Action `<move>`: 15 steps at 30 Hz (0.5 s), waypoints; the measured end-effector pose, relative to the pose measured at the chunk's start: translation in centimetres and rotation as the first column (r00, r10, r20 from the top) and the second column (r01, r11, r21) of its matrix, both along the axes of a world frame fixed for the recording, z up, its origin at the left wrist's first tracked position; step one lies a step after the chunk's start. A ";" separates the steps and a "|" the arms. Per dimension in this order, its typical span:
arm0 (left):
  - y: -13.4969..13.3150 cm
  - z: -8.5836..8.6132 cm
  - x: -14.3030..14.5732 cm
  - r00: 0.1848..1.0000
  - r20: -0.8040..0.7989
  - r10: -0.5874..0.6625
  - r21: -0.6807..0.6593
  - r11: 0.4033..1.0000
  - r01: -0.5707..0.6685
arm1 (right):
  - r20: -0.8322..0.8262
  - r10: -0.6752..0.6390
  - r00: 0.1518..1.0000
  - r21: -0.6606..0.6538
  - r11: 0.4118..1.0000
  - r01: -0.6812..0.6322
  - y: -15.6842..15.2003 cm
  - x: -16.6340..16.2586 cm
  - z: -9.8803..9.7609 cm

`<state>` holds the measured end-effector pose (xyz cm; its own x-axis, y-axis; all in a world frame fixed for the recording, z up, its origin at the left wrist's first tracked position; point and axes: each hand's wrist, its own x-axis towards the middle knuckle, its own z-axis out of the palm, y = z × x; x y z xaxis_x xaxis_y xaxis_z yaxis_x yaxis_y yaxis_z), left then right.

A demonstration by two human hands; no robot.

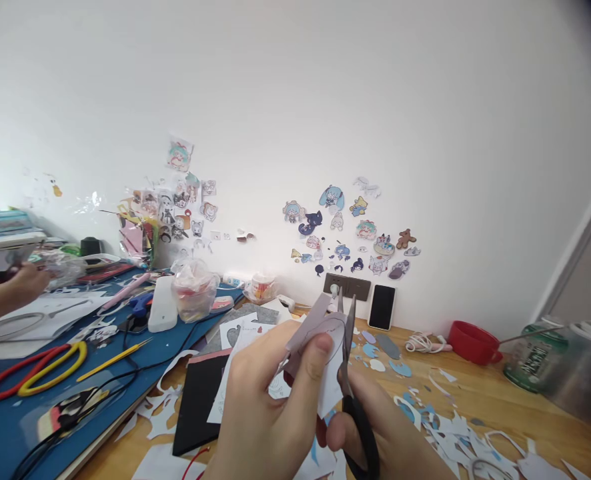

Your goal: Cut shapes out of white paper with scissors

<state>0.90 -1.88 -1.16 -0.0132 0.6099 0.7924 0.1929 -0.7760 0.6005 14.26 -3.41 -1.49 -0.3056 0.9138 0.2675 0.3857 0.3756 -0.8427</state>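
Observation:
My left hand (270,413) pinches a small greyish paper piece (315,333) with a drawn outline, thumb on top. My right hand (390,433) grips black-handled scissors (350,373), whose blades point up and stand slightly apart at the paper's right edge. Both hands are low in the middle of the view, above a wooden desk (500,407). Several paper offcuts (440,420), white and blue, lie on the desk to the right of my hands.
A blue mat (5,427) at left carries red and yellow rings (35,370), a yellow tool, cables and a plastic bag. Another person's hand (5,293) works at far left. A phone (381,307), a red cup (470,341) and jars (530,357) stand by the sticker-covered wall.

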 end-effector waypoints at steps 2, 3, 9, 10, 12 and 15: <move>-0.1 0.0 -0.1 0.999 -0.038 0.009 0.013 1.000 -0.009 | 0.001 0.002 1.000 0.001 1.000 -0.003 -0.1 0.1 0.0; -0.1 0.0 -0.1 0.999 -0.051 0.018 0.027 1.000 -0.017 | 0.006 -0.002 1.000 0.007 1.000 0.002 -0.2 0.1 0.0; -0.2 -0.3 -0.2 0.992 -0.092 0.091 0.062 0.994 -0.085 | 0.028 -0.034 0.999 0.076 0.997 0.032 0.0 0.1 -0.1; -0.2 -0.3 -0.3 0.992 -0.091 0.088 0.058 0.995 -0.083 | 0.031 -0.036 0.999 0.077 0.996 0.033 0.0 0.1 -0.1; -0.3 -0.3 -0.3 0.994 -0.083 0.074 0.049 0.996 -0.070 | 0.033 -0.033 0.999 0.069 0.997 0.030 0.0 0.1 -0.1; -0.3 0.0 -0.5 0.996 -0.078 0.043 0.022 0.999 -0.041 | 0.051 -0.006 0.999 0.050 0.999 0.004 0.0 0.4 0.0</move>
